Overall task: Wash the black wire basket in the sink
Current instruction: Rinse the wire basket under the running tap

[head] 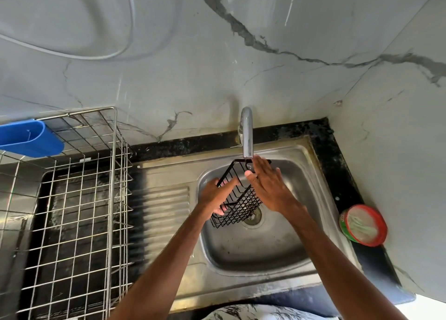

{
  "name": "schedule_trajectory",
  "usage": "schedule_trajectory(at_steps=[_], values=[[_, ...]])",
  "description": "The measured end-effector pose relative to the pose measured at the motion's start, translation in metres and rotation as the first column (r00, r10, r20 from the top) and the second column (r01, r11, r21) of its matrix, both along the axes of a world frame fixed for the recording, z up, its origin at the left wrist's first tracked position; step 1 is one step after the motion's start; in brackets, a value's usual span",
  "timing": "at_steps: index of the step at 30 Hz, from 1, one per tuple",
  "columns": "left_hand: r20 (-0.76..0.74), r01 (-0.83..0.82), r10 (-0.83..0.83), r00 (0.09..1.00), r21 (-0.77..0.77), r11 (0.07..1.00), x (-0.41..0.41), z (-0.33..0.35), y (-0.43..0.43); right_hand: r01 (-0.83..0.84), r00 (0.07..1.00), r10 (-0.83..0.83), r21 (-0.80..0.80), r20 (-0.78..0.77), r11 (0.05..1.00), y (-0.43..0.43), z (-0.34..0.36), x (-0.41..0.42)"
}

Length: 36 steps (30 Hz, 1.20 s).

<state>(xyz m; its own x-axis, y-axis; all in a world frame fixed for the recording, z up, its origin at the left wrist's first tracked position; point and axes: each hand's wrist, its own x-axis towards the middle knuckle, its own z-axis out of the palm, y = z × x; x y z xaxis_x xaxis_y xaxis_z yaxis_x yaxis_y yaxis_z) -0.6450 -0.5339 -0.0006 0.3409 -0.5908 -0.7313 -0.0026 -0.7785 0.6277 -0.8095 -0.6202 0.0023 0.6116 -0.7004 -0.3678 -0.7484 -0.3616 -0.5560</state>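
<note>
A small black wire basket [241, 205] hangs tilted over the steel sink [255, 245], just under the spout of the chrome tap [247, 134]. My left hand [214, 194] holds the basket from its left side, with fingers reaching through the wires. My right hand [268, 184] lies flat with straight fingers against the basket's upper right side, its fingertips near the top rim below the spout. The drain [253, 217] shows behind the basket's lower end. I cannot tell whether water is running.
A steel wire dish rack [79, 211] with a blue plastic holder [29, 139] stands on the left beside the ribbed drainboard [166, 206]. A round red-rimmed tub of soap [363, 224] sits on the black counter at the right. A marble wall rises behind.
</note>
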Motion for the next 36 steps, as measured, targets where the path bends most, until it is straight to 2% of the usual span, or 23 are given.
schedule_trajectory(at_steps=[2,4,6,8,12,14,17,19,22,25,28,32,36], values=[[0.031,0.004,-0.003,1.0,-0.013,1.0,-0.001,-0.002,0.001,-0.055,0.998,0.055,0.0,-0.018,0.998,0.007,0.005,0.009],[0.033,-0.001,0.001,0.999,-0.017,1.0,-0.002,-0.005,0.001,-0.149,0.988,0.151,-0.058,0.041,0.987,0.02,0.009,0.019],[0.014,-0.016,0.017,1.0,-0.014,1.0,-0.001,-0.004,0.003,-0.173,0.98,0.179,-0.08,0.082,0.982,0.022,0.007,0.02],[0.013,-0.008,0.008,1.0,-0.003,1.0,0.001,-0.003,0.004,-0.091,0.992,0.094,-0.032,0.087,0.995,0.011,0.001,0.013],[-0.017,-0.007,0.008,1.0,0.013,1.0,0.001,-0.004,0.005,0.06,0.998,-0.057,0.068,-0.038,0.996,-0.011,-0.002,0.004],[-0.047,-0.051,0.051,0.998,0.008,0.999,0.0,-0.004,0.005,-0.014,0.999,0.016,0.051,-0.039,0.999,-0.002,0.007,0.015],[-0.125,-0.13,0.13,0.984,0.004,0.991,0.0,-0.002,0.006,-0.234,0.972,0.234,-0.112,-0.008,0.966,0.02,0.017,0.032],[-0.17,-0.166,0.166,0.971,0.016,0.986,0.002,-0.001,0.006,-0.303,0.951,0.309,-0.186,0.001,0.935,0.022,0.014,0.035],[-0.18,-0.17,0.175,0.968,0.043,0.985,0.004,0.002,0.005,-0.231,0.972,0.236,-0.171,0.006,0.958,0.007,0.013,0.031],[-0.177,-0.173,0.184,0.967,0.078,0.982,0.003,0.005,0.002,-0.089,0.992,0.082,-0.072,-0.095,0.993,-0.017,0.007,0.018],[-0.19,-0.172,0.191,0.963,0.11,0.979,0.004,0.004,0.0,-0.044,0.987,0.04,-0.02,-0.153,0.999,-0.027,0.007,0.013],[-0.26,-0.191,0.213,0.942,0.104,0.976,0.003,0.007,-0.003,-0.215,0.977,0.215,-0.094,-0.015,0.972,0.006,0.025,0.029],[-0.332,-0.203,0.239,0.913,0.141,0.969,0.006,0.015,-0.008,-0.327,0.945,0.325,-0.24,-0.047,0.914,0.021,0.021,0.027]])
